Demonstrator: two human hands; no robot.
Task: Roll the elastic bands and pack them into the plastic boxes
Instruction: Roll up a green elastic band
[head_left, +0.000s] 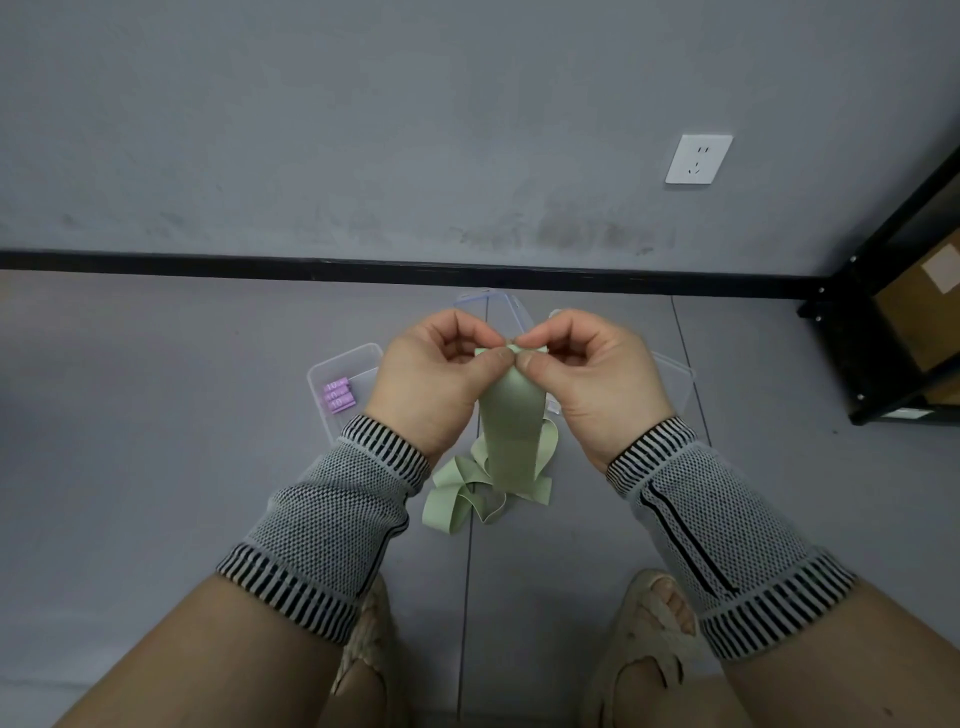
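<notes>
Both hands are raised above the grey floor (156, 441) and meet at the upper end of a flat, pale green elastic band (511, 436). The left hand (441, 382) pinches that end between thumb and curled fingers; the right hand (592, 382) pinches it from the opposite side in the same manner, so the fingertips of both hands nearly touch. From the pinch point the band hangs straight down between the wrists, and its remaining length lies in loose, overlapping loops on the floor — just in front of the person's feet in woven beige sandals (649, 649). A clear rectangular plastic box (324, 374) sits on the floor beside the left hand and holds a rolled purple elastic band (337, 397) printed with the number 10. Further clear plastic boxes (675, 374) lie behind and beside the right hand, largely hidden by the hands — their contents cannot be determined. Both forearms carry grey knitted sleeves (332, 525) with black-and-white striped cuffs. A white wall socket (698, 158) is mounted on the grey wall, and a black metal shelf frame (893, 270) stands at the right edge.
</notes>
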